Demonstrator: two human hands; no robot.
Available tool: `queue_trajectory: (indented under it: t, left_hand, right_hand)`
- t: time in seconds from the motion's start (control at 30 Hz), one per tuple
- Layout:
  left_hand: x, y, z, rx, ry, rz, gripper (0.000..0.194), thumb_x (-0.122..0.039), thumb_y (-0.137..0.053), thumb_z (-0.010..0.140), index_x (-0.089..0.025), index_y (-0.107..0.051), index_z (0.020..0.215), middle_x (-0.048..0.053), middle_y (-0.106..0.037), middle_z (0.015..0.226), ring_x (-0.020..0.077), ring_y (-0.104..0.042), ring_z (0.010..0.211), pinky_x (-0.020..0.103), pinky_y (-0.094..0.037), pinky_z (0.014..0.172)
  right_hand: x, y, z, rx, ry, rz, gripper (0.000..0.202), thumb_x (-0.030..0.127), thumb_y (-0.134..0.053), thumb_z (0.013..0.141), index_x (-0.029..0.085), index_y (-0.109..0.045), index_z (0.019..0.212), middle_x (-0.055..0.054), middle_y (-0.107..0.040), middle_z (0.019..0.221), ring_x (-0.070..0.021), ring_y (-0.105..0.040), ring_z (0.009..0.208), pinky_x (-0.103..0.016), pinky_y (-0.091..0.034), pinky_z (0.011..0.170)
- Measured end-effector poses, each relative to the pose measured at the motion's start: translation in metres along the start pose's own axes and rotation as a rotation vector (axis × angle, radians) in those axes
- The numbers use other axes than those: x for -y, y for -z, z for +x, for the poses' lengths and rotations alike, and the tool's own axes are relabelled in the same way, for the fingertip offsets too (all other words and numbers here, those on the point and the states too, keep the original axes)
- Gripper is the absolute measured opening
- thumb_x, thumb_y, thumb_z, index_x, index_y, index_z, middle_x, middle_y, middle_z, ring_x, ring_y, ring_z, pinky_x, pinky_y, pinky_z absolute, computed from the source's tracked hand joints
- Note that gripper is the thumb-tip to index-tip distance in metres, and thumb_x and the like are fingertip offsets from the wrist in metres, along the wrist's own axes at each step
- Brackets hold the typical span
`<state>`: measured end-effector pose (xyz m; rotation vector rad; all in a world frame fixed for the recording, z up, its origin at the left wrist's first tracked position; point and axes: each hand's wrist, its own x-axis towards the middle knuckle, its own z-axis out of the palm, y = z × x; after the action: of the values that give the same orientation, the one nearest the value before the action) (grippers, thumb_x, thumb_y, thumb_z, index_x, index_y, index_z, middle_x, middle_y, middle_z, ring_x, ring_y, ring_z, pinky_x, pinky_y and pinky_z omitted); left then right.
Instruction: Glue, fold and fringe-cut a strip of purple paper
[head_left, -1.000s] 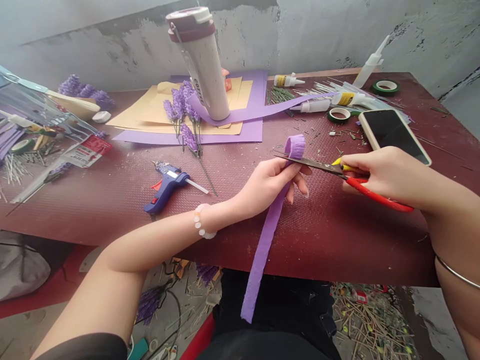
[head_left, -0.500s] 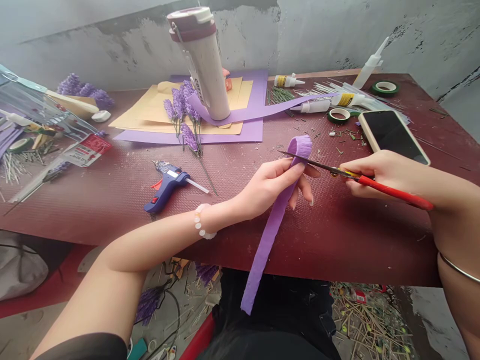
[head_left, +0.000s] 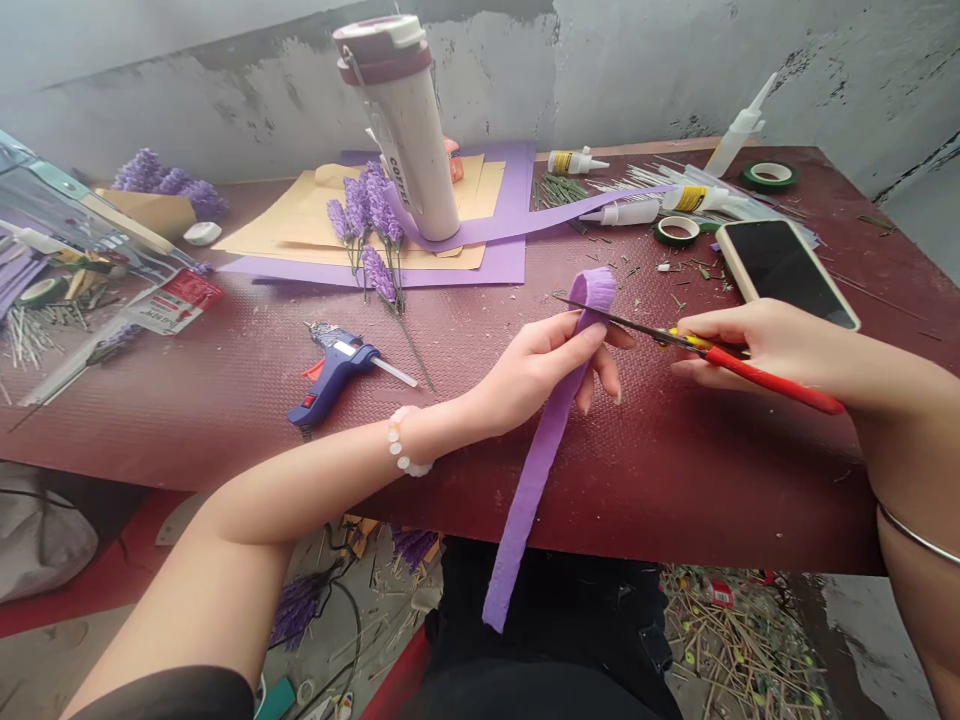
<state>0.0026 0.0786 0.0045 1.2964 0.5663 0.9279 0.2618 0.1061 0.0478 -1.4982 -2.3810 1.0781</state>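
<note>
My left hand (head_left: 559, 360) pinches a long purple paper strip (head_left: 529, 505) between thumb and fingers. The strip's top curls over in a loop with a fringed edge, and its long tail hangs past the table's front edge. In my right hand (head_left: 757, 345) are scissors with red handles (head_left: 776, 380), the hand closed around them. Their blades point left and lie across the strip's loop, just above my left thumb. How far the blades are apart is hard to make out.
A blue glue gun (head_left: 334, 375) and purple flower stems (head_left: 375, 225) lie left of my hands. Behind them a tall tumbler (head_left: 416, 140) stands on yellow and purple sheets. On the right are a phone (head_left: 787, 268), green tape rolls (head_left: 770, 177) and glue bottles (head_left: 739, 130).
The scissors and my right hand have shifted slightly left, and the handles sit a little differently. My left hand and the looped strip have moved slightly left too.
</note>
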Motion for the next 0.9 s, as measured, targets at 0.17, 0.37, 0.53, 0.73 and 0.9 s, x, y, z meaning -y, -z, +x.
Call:
queue_trajectory:
  t: [0.17, 0.37, 0.53, 0.73, 0.9]
  left_hand:
    - [0.002, 0.001, 0.003, -0.037, 0.037, -0.024, 0.023, -0.031, -0.066, 0.111, -0.016, -0.066, 0.093, -0.002, -0.071, 0.070, 0.0070, -0.061, 0.050, 0.020, -0.050, 0.056]
    - [0.002, 0.000, 0.006, -0.134, 0.042, -0.018, 0.028, -0.022, -0.055, 0.116, -0.016, -0.065, 0.090, -0.003, -0.071, 0.068, 0.0061, -0.060, 0.048, 0.019, -0.049, 0.056]
    - [0.002, 0.001, 0.007, -0.131, 0.019, 0.011, 0.033, -0.021, -0.054, 0.116, -0.016, -0.062, 0.085, -0.002, -0.071, 0.068, 0.0054, -0.059, 0.048, 0.019, -0.047, 0.054]
    - [0.005, 0.001, 0.007, -0.106, 0.039, 0.068, 0.027, -0.032, -0.063, 0.114, -0.016, -0.065, 0.092, -0.002, -0.072, 0.070, 0.0060, -0.059, 0.048, 0.020, -0.049, 0.055]
    - [0.002, 0.001, 0.008, -0.119, 0.036, 0.114, 0.040, -0.051, -0.073, 0.108, -0.016, -0.066, 0.089, -0.001, -0.072, 0.071, 0.0071, -0.059, 0.048, 0.022, -0.049, 0.054]
  right_hand:
    - [0.010, 0.001, 0.001, 0.001, -0.085, -0.021, 0.084, 0.110, -0.067, 0.057, 0.028, -0.052, 0.072, 0.001, -0.051, 0.067, -0.0192, -0.046, 0.062, -0.038, -0.038, 0.060]
    - [0.007, 0.000, 0.004, 0.021, -0.145, -0.076, 0.085, 0.105, -0.072, 0.052, 0.029, -0.057, 0.088, -0.008, -0.068, 0.084, -0.0326, -0.063, 0.074, -0.048, -0.048, 0.068]
    - [-0.005, -0.005, 0.005, -0.082, -0.114, -0.188, 0.086, 0.108, -0.067, 0.053, 0.031, -0.055, 0.088, -0.009, -0.066, 0.087, -0.0340, -0.061, 0.074, -0.049, -0.045, 0.067]
    - [-0.006, -0.008, 0.005, -0.117, -0.048, -0.190, 0.085, 0.108, -0.066, 0.057, 0.030, -0.055, 0.090, -0.009, -0.063, 0.089, -0.0346, -0.060, 0.077, -0.047, -0.043, 0.068]
    - [0.003, -0.007, 0.006, -0.174, 0.027, -0.168, 0.075, 0.101, -0.068, 0.065, 0.030, -0.054, 0.084, -0.008, -0.060, 0.086, -0.0312, -0.057, 0.076, -0.045, -0.043, 0.071]
